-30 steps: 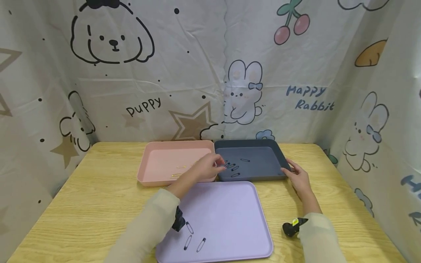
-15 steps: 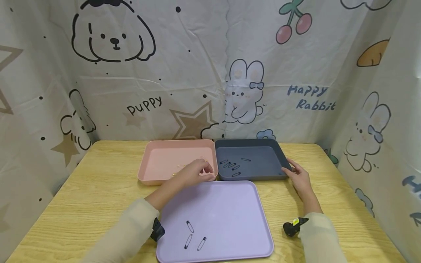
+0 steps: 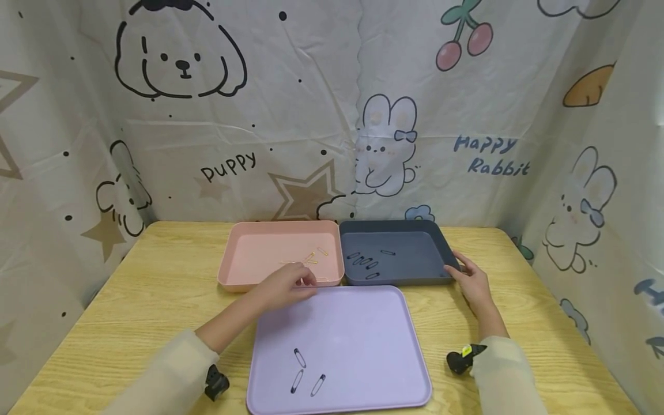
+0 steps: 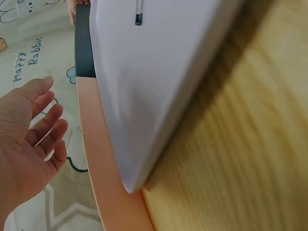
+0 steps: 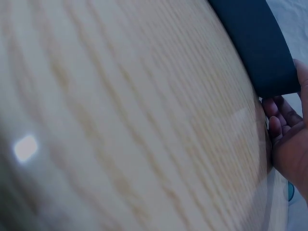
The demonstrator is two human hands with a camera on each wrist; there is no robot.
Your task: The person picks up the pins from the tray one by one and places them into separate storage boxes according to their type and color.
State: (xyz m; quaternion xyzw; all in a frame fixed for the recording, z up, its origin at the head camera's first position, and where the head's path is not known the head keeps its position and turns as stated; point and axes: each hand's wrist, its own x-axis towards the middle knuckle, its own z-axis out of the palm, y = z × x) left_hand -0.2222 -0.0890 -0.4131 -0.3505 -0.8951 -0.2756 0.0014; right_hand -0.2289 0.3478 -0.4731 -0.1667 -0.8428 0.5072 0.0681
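Head view: showed left hand [image 3: 284, 284] hovering over the near rim of the pink tray [image 3: 234, 275], fingers loosely bent, nothing visibly pinched. Gold safety pins [image 3: 311, 257] lay in that tray at about one o'clock from the hand, close to the fingertips. Held three dark safety pins [image 3: 306, 373] on the lilac tray [image 3: 358, 328], at six o'clock from the left hand and well apart from it. Found right hand [image 3: 471, 280] resting against the near right corner of the dark blue tray [image 3: 410, 230], fingers relaxed and touching its wall; black pins [image 3: 365, 263] inside lay at nine o'clock from that hand. All three trays sat on a wooden table [image 3: 129, 300].

Left wrist view: caught left hand [image 4: 26, 139] spread, palm bare, fingers straight and slightly parted, holding nothing. Put the pink tray's wall [image 4: 96, 159] just beside the fingers at three o'clock, the lilac tray [image 4: 154, 72] beyond it, with one dark pin [image 4: 138, 12] at twelve o'clock.

Right wrist view: blurred; showed right-hand fingers [image 5: 281, 120] lightly curled, touching the dark blue tray's corner [image 5: 260, 48] at twelve o'clock.
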